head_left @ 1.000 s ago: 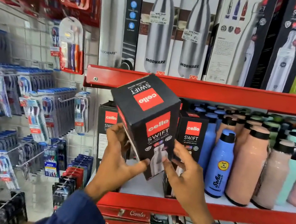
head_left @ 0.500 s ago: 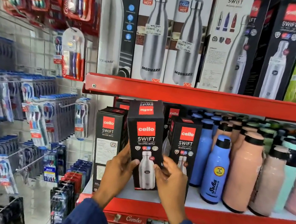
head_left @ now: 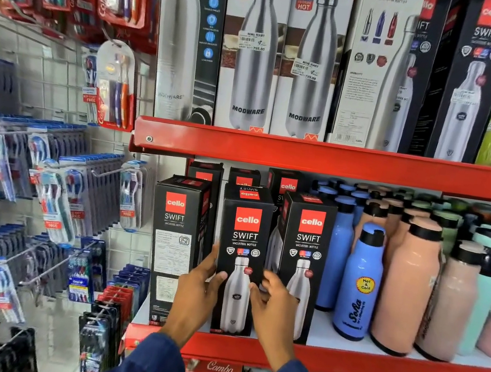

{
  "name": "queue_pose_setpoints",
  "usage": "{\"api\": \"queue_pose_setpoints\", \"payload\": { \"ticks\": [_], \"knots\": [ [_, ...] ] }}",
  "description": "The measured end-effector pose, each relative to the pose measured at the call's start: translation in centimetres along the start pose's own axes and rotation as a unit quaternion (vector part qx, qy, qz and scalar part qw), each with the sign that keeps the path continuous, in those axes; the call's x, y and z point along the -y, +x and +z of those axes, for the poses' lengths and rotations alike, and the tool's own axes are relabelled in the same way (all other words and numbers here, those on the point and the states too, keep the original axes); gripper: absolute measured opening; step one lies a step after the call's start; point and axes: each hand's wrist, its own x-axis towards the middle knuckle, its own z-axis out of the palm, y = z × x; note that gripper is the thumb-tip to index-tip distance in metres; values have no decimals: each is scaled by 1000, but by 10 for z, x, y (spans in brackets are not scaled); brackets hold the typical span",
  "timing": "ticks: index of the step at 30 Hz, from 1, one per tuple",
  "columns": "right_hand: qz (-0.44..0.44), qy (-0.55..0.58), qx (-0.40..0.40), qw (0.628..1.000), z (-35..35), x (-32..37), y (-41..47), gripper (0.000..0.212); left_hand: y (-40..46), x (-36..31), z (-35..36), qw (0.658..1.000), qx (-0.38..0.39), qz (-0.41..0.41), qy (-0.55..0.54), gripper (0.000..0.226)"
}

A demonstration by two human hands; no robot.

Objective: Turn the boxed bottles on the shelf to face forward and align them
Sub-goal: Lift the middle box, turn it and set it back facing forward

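Red shelf (head_left: 370, 364) edge below: left hand (head_left: 195, 298) and right hand (head_left: 274, 312) fingers clasp the middle boxed bottle (head_left: 242, 249) low on both sides, apparently resting on the shelf; it stands upright, front forward, between two sibling boxes (head_left: 306, 250).

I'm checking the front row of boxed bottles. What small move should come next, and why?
Probably let go of the middle box, which stands upright with its bottle picture forward between both hands, then turn the left box, since its printed text panel faces out instead of the picture.
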Motion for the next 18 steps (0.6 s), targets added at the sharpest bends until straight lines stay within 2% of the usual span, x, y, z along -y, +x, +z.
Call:
{"api": "queue_pose_setpoints", "payload": {
  "ticks": [18],
  "knots": [
    [-12, -22, -1, 1000, 7, -7, 5, 43, 12, 2, 9, 995, 5, -50, 86, 59]
  ]
}}
